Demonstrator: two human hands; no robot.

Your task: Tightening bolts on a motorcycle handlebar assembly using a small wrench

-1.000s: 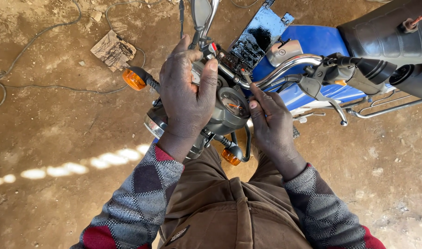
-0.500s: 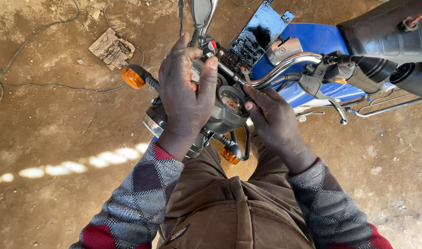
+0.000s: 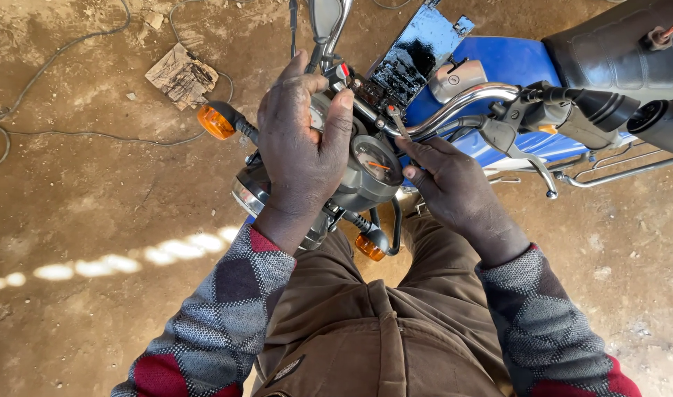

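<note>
I look down on the front of a blue motorcycle (image 3: 498,62). My left hand (image 3: 299,143) lies over the round instrument cluster (image 3: 369,169), fingers curled round its far rim. My right hand (image 3: 454,191) is just right of the gauges, beneath the chrome handlebar (image 3: 461,103), with a small thin tool (image 3: 399,121) pinched in its fingers and pointing up toward the bar's centre clamp. What the tool's tip touches is hidden. Orange turn signals sit at the left (image 3: 215,121) and below the gauges (image 3: 369,246).
The black seat (image 3: 616,44) and the right grip with its lever (image 3: 571,106) lie at the upper right. A mirror stem (image 3: 325,22) rises at the top. A scrap of wood (image 3: 178,73) and loose cables (image 3: 49,132) lie on the dirt floor to the left.
My right hand has shifted up and closer to the handlebar centre, bringing the small tool toward the clamp. My left hand has stayed on the instrument cluster.
</note>
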